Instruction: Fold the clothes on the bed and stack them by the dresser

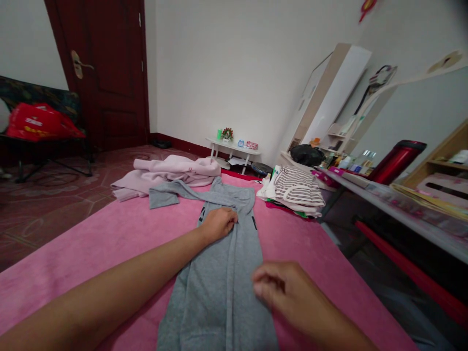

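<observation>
A long grey garment (210,287) with a long sleeve lies lengthwise on a pink bedcover (127,243). Its sleeve stretches out to the left at the far end, and a raised fold runs down the middle. My left hand (219,223) rests on the upper part, fingers curled closed on the cloth. By the garment's right edge, nearer to me, is my right hand (281,290), slightly blurred, its fingers bent in toward the thumb. Whether anything is between those fingers is hidden.
A pale pink garment (175,170) lies at the far left of the bed. A stack of folded clothes (296,190) with a striped top sits at the far right. A desk (387,214) carrying a red flask (397,161) borders the right side. Beyond stands a low white table (234,146).
</observation>
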`<state>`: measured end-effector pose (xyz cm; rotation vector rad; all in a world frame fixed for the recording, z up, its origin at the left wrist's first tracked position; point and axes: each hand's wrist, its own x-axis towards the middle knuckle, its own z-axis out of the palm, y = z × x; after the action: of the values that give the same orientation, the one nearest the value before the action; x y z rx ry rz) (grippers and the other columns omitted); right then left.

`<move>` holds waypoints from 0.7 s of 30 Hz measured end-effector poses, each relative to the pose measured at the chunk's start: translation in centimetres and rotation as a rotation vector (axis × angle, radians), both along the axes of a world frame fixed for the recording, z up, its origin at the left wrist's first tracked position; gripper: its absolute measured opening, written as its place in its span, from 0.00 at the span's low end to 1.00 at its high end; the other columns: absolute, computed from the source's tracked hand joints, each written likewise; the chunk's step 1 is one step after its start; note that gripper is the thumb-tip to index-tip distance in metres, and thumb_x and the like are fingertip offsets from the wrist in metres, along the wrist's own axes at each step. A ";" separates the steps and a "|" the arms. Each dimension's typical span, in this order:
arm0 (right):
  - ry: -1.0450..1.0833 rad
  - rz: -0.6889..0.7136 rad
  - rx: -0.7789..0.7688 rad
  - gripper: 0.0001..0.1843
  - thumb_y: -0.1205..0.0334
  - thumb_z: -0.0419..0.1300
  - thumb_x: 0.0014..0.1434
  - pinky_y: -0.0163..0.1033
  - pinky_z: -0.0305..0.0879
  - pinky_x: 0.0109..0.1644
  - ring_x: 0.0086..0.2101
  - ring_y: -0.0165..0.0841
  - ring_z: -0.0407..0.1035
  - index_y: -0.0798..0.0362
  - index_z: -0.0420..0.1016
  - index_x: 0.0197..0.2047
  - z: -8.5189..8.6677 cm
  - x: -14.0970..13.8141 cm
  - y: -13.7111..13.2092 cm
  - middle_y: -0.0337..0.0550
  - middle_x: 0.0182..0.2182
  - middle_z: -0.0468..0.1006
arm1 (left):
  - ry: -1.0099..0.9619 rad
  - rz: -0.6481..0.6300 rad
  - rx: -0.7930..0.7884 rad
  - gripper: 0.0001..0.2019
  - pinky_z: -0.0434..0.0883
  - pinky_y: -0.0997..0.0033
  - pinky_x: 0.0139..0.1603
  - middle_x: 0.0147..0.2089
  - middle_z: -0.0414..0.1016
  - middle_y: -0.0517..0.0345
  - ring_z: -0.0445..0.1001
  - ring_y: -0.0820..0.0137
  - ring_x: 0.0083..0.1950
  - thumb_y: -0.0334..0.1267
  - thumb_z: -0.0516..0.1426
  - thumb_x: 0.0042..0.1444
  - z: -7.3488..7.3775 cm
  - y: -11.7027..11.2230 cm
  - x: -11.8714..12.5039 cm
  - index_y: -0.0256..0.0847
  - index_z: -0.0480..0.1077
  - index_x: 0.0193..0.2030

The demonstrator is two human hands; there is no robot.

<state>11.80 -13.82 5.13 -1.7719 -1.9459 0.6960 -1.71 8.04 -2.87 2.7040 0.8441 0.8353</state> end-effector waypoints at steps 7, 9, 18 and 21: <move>0.296 -0.356 0.213 0.09 0.58 0.54 0.48 0.34 0.64 0.23 0.20 0.31 0.68 0.55 0.71 0.28 -6.5 8.9 16.2 0.40 0.21 0.74 | -0.148 0.019 0.042 0.10 0.66 0.64 0.52 0.44 0.73 0.52 0.70 0.62 0.48 0.33 0.51 0.56 1.2 1.1 1.1 0.42 0.74 0.40; 0.222 -0.414 0.270 0.08 0.62 0.54 0.48 0.36 0.66 0.25 0.22 0.33 0.70 0.55 0.72 0.30 -7.0 10.4 19.6 0.42 0.22 0.75 | -0.181 0.085 0.026 0.12 0.65 0.63 0.53 0.48 0.72 0.52 0.69 0.62 0.50 0.35 0.51 0.59 1.0 2.1 1.5 0.43 0.73 0.44; 0.004 -0.463 0.212 0.24 0.71 0.53 0.53 0.32 0.66 0.25 0.20 0.31 0.70 0.56 0.69 0.54 -6.8 12.5 33.1 0.35 0.20 0.73 | -0.091 0.252 -0.125 0.09 0.65 0.64 0.52 0.45 0.73 0.52 0.69 0.62 0.49 0.34 0.53 0.57 -0.5 4.3 1.8 0.42 0.74 0.42; -0.074 -0.452 0.129 0.26 0.70 0.57 0.52 0.32 0.63 0.22 0.16 0.29 0.65 0.55 0.68 0.56 -7.5 12.9 35.4 0.31 0.16 0.70 | -0.094 0.299 -0.147 0.18 0.65 0.65 0.53 0.49 0.72 0.52 0.68 0.62 0.52 0.33 0.54 0.56 -0.4 4.3 1.8 0.42 0.68 0.54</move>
<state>24.69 21.60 -2.39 -2.0740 -1.5083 0.3461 0.09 12.37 -3.23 2.4266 1.2543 0.9101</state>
